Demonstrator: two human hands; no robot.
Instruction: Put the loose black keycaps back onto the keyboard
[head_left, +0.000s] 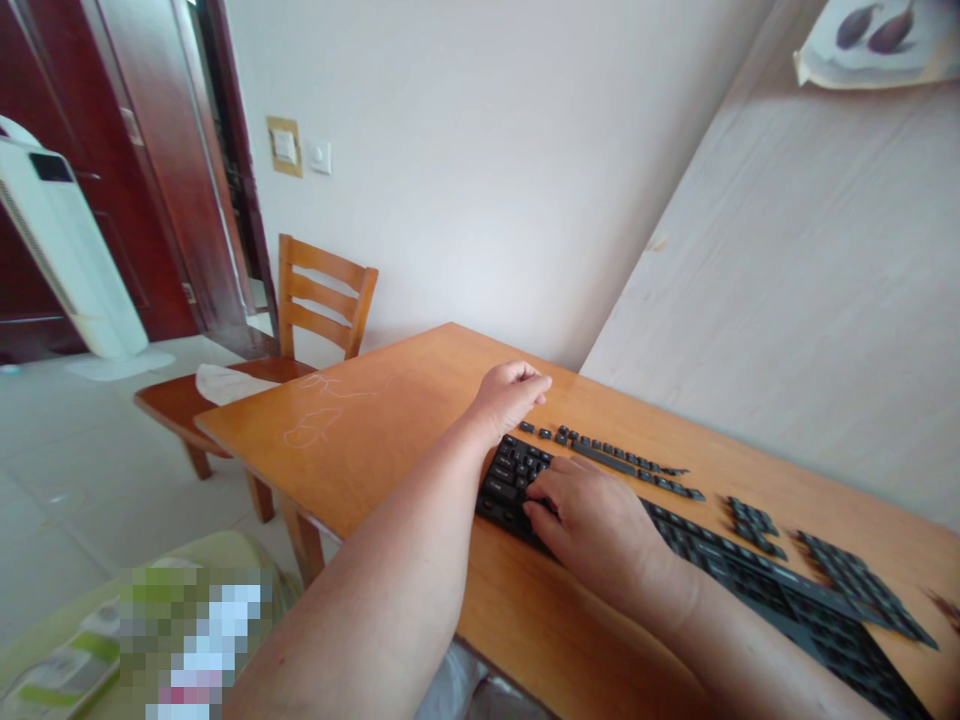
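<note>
From where I'm standing, the right hand [589, 510] comes first, half closed over the black computer keyboard [504, 488], fingers bent and thumb reaching down among the keys. It seems laid there partly to steady the board; I can't tell whether the fingertips grip a keycap. The keyboard lies right under that hand, slantwise along the near side of the wooden table [405, 430], its far end running off past the right forearm [697, 600], which crosses over it.

The left hand [514, 395] is a little farther off, just beyond the keyboard's left end. Its fingers are curled in with the tips drawn together, as if for something small, but I can't make out anything between them.

Behind the keyboard sit loose keycaps [619, 450], a long bar-shaped one [604, 458] among them, in rows and blocks roughly following the board. Set out like that, I'd say, they keep their order and stay within reach of both hands.

Past the table's left end stands a wooden chair [322, 305], and farther back, a white tower appliance [75, 250].
</note>
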